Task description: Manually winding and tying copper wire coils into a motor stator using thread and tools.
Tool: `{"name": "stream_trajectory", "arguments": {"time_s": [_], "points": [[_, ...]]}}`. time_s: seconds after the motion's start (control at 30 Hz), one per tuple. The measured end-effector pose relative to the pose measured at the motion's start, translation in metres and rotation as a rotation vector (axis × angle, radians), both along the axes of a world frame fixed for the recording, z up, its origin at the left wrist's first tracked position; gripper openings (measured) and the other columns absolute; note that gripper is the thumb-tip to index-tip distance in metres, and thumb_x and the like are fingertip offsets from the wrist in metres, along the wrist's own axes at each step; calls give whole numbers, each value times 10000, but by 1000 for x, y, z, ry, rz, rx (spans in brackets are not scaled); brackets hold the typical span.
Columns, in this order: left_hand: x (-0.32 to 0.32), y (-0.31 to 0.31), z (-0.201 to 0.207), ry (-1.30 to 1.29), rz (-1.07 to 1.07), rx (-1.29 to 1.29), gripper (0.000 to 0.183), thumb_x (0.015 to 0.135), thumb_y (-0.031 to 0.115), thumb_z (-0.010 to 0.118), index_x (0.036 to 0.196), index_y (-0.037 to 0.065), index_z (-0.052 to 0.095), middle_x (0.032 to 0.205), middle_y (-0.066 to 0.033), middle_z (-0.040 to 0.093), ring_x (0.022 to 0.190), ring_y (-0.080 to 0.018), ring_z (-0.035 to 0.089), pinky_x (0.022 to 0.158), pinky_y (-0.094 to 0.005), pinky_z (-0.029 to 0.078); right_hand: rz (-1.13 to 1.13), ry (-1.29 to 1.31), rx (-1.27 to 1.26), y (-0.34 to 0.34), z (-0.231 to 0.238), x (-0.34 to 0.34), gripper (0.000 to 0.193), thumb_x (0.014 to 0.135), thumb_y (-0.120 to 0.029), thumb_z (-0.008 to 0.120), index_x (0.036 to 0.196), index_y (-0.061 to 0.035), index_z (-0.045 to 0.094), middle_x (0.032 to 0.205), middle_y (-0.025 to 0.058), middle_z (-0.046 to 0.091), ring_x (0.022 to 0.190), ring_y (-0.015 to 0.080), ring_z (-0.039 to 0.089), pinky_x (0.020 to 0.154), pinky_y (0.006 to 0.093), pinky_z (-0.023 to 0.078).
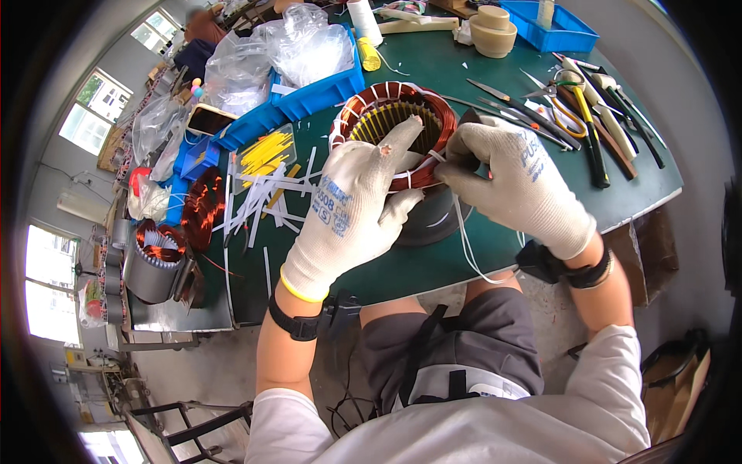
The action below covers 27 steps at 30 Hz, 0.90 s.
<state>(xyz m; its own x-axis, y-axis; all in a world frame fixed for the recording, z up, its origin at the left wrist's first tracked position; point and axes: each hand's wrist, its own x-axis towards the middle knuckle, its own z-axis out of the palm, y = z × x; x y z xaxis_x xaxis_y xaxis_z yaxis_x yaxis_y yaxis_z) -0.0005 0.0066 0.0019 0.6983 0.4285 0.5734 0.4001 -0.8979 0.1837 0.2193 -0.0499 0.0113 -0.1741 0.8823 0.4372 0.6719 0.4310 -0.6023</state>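
Note:
A motor stator (433, 220) stands upright before me, with a ring of copper windings (442, 116) bound in white cord and yellow strips lining its bore. My left hand (352, 197), in a white glove, grips its near left rim. The index finger stretches over the bore, and the thumb lies against the near outer side. At the right rim, my gloved right hand (510, 166) is closed in a pinch on a white lacing cord (464, 236). That cord loops down past the table's front edge. The right fingertips are partly hidden.
On the green table (363, 271), scissors (568, 104) and other hand tools lie right. Yellow strips (267, 151) and white strips (263, 201) lie left, near loose copper coils (202, 209) and another stator (151, 267). Blue bins (317, 97) with plastic bags stand behind; tape rolls (493, 35) sit farther back.

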Motion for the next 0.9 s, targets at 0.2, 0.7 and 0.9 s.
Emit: {"name": "stream_trajectory", "arguments": {"time_s": [0.2,0.7,0.9], "points": [[5,1,-4,-15,-12,42,628,881,286,720,1414,37,498,1028,-77,745,941,-314,624,915,-420,455,-254,-549,508,23,14,14,234,741,-256,753,869,-104,630,887,120,605,780,315,664,670,425,537],[8,-2,-6,-33,1,35,637,881,273,729,1413,15,492,1011,-103,746,933,-309,609,887,-421,447,-253,-507,84,8,22,62,168,849,-224,686,849,-58,658,881,126,632,835,329,671,722,418,527],[7,-4,-4,-45,-11,35,629,861,212,725,1406,5,491,1015,-100,747,909,-318,616,881,-417,450,-158,-601,348,19,22,34,166,829,-206,679,947,-89,682,888,121,630,824,314,676,711,407,549]]}}
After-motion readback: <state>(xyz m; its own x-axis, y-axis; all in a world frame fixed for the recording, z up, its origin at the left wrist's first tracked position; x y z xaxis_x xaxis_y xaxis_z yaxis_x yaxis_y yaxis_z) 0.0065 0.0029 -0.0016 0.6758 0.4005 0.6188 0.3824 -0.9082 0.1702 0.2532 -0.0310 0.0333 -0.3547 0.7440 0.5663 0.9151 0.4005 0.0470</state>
